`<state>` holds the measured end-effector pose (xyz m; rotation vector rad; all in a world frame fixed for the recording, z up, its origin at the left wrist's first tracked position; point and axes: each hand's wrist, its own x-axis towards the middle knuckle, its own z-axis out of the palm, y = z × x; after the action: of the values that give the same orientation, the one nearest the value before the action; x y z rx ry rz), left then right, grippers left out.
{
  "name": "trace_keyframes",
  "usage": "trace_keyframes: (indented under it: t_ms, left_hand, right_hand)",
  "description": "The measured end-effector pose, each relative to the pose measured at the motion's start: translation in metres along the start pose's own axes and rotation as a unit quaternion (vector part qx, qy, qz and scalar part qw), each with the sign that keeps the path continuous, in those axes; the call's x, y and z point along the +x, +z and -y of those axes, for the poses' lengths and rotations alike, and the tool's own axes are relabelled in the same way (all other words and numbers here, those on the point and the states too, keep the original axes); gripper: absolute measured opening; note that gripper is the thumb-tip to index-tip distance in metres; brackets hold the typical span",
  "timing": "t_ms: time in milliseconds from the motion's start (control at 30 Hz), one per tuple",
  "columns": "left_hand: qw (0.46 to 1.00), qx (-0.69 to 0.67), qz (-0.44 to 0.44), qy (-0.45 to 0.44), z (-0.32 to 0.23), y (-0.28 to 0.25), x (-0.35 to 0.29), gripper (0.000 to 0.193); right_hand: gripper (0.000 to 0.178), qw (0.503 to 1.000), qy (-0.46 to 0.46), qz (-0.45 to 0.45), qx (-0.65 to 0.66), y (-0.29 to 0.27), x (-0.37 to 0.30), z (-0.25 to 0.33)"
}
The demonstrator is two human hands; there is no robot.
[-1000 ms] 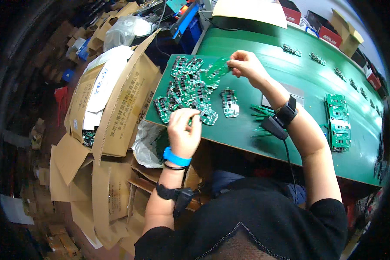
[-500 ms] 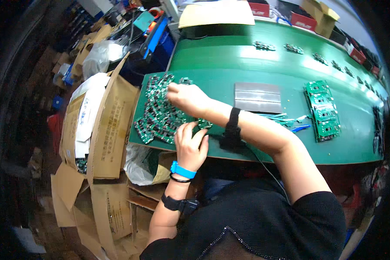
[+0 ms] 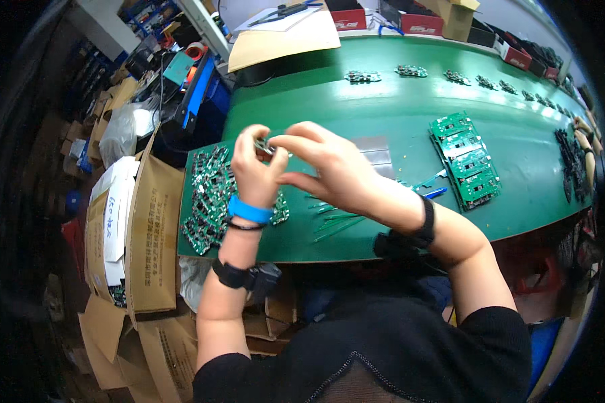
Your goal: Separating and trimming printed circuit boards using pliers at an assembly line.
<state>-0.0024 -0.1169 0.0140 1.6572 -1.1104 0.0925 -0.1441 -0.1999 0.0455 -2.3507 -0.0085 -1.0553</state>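
In front of me, above the green table (image 3: 356, 245), my two hands meet at a small circuit board (image 3: 265, 148). My left hand (image 3: 253, 176), with a blue band at the wrist, pinches it, its fingers closed. From the right, my right hand (image 3: 333, 166) reaches across and grips the same board at its fingertips; its thumb lies lower, by the left hand. Fingers cover most of the board. A heap of small green circuit boards (image 3: 207, 191) lies just left of and below my left hand. Thin green strips (image 3: 339, 223) are scattered under my right wrist.
A stack of green board panels (image 3: 465, 160) lies right, beside a blue-handled tool (image 3: 435, 193). Behind my right hand is a grey metal block (image 3: 378, 156). Small board piles (image 3: 410, 70) line the far side. Black cables (image 3: 566, 164) lie far right; an open carton (image 3: 156, 248) stands left.
My hands have risen from the board heap and come together, with a small board between their fingers. The view has shifted, so the table contents appear further left.
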Motion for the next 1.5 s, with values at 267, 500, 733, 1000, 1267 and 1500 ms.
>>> trace_keyframes:
  t_ms: [267, 500, 733, 1000, 1267, 1500]
  left_hand:
    - [0.963, -0.152, 0.101, -0.196, 0.072, 0.074, 0.145, 0.033]
    - [0.968, -0.107, 0.091, -0.208, 0.132, 0.159, 0.172, 0.042]
    - [0.948, 0.26, 0.154, -0.101, 0.16, 0.176, 0.178, 0.052]
    - [0.968, -0.033, 0.247, -0.003, 0.047, 0.135, 0.157, 0.027]
    - [0.868, -0.264, 0.412, -0.085, -0.066, 0.087, 0.024, 0.019]
    - [0.753, -0.538, 0.238, -0.295, -0.082, 0.124, -0.051, 0.04]
  right_hand:
    - [0.01, 0.974, 0.208, 0.093, -0.01, -0.102, -0.117, -0.017]
    - [0.015, 0.947, 0.309, 0.068, -0.05, -0.15, -0.174, -0.001]
    - [0.013, 0.926, 0.354, -0.038, -0.122, -0.168, -0.187, -0.017]
    - [0.091, 0.788, 0.408, 0.002, -0.461, -0.147, -0.164, -0.054]
    - [0.101, 0.791, 0.469, -0.023, -0.392, -0.159, -0.168, -0.063]
    - [0.099, 0.946, 0.272, -0.016, -0.174, -0.104, -0.126, -0.025]
